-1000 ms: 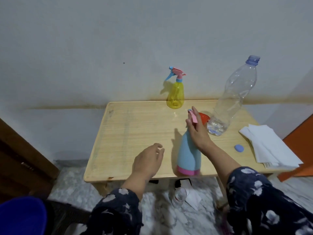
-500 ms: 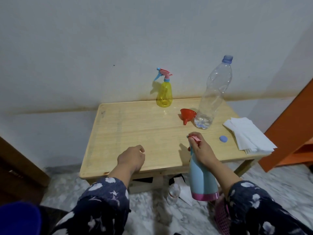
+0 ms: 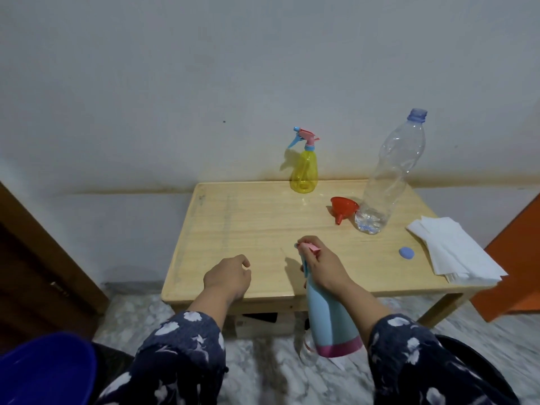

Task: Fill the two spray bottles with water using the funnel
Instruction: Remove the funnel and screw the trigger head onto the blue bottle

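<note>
From the head view, bare wood is lying open across the left half of the worktop. At lower centre, the right hand is gripping the blue spray bottle by its neck, its base hanging past the front edge. The left hand is hovering loosely curled, holding nothing. The yellow spray bottle is standing at the back edge, with the funnel lying just beside the clear bottle.

The blue bottle's neck and trigger are hidden by the right hand; its water level cannot be told.
</note>
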`<state>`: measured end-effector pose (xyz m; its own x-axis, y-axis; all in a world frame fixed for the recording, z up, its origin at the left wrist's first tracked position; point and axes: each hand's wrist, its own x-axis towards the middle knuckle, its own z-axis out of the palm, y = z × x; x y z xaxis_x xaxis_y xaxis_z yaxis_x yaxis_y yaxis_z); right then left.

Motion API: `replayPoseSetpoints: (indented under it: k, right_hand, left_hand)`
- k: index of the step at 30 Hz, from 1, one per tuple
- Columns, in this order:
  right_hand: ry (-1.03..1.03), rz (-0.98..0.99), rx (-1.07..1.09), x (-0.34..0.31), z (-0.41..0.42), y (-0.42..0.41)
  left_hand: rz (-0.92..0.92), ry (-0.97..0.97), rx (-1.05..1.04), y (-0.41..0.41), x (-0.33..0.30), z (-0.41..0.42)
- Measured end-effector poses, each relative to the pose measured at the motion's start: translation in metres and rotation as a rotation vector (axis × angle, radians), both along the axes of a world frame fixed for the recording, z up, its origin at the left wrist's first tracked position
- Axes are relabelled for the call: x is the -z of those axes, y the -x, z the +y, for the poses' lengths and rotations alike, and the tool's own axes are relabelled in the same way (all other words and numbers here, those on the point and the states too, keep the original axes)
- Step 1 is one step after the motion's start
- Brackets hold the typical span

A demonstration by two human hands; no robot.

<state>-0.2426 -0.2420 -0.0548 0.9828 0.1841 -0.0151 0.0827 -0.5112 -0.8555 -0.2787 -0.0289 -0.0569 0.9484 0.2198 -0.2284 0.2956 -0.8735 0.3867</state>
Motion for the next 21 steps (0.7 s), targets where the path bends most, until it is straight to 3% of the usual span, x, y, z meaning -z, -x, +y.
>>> replayPoseSetpoints:
  k: [7, 21]
  right_hand:
    - [0.066, -0.032, -0.074, 0.001, 0.032, -0.006]
    - [0.148, -0.024, 0.270, 0.005, -0.015, -0.030]
  left_hand:
    - [0.000, 0.012, -0.062, 0.008, 0.001, 0.015]
    - [0.009, 0.004, -0.051, 0.000, 0.000, 0.008]
